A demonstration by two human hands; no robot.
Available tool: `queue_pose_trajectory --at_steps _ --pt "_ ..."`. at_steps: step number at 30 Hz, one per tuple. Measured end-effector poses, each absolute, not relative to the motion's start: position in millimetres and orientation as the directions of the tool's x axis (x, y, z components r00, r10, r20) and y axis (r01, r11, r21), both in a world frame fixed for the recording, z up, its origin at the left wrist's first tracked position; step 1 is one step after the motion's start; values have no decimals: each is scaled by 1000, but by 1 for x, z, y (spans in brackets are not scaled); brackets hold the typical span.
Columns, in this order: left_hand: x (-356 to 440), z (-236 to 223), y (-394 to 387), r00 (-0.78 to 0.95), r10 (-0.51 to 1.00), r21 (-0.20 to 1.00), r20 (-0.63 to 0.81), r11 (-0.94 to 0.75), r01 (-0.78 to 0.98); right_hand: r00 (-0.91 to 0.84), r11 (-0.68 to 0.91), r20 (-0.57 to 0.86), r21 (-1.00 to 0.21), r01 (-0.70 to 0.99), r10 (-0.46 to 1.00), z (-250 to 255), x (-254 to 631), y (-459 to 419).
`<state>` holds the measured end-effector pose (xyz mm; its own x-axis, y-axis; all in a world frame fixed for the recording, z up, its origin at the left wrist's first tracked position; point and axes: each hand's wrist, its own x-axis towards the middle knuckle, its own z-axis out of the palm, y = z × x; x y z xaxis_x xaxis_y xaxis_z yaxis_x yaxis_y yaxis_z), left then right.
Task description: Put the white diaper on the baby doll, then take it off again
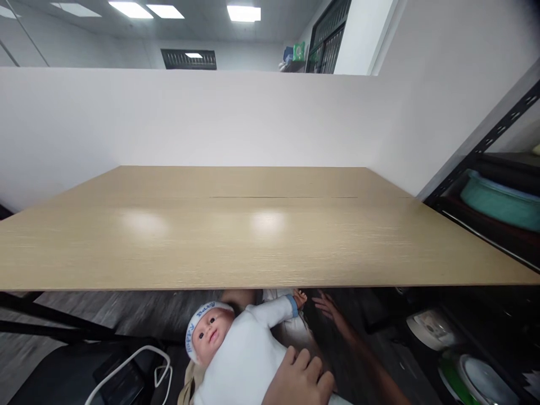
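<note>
Left hand (300, 378) bent over body of white-clothed doll (244, 360); grip or mere rest, cannot tell. Doll face up, head to left, below near edge of wood-toned tabletop (270, 242). Right hand (327, 306) released, fingers extended, just beside doll. Beyond tabletop: white partition (236, 118).

Your light comes from overhead, where the ceiling panels (130, 9) burn out to flat white, and two soft patches of glare sit on the tabletop (270, 253). Below its front edge you look into dim shade, where the doll (244, 360) stays clear and the lower right sinks to near-black. Your wide view stretches the sides, leaves the teal container (500, 199) soft and darkens the upper-right corner.
</note>
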<state>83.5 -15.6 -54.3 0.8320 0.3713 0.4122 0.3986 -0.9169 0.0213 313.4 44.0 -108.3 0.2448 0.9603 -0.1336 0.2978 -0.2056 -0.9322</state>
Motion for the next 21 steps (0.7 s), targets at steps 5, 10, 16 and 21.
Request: queue_pose_trajectory --at_steps 5,10,16,21 --pt "79 -57 -19 799 362 26 480 -916 399 12 7 13 -907 421 1000 -65 328 27" --pt "75 -56 -24 785 344 40 514 -924 379 -525 428 66 -668 608 849 -9 275 38" --pt "70 -55 -28 774 321 -22 546 -918 397 -588 498 -121 -412 763 800 6 201 65" --pt "65 -44 -32 701 322 -48 637 -890 453 -621 552 -155 -330 766 769 21 171 64"
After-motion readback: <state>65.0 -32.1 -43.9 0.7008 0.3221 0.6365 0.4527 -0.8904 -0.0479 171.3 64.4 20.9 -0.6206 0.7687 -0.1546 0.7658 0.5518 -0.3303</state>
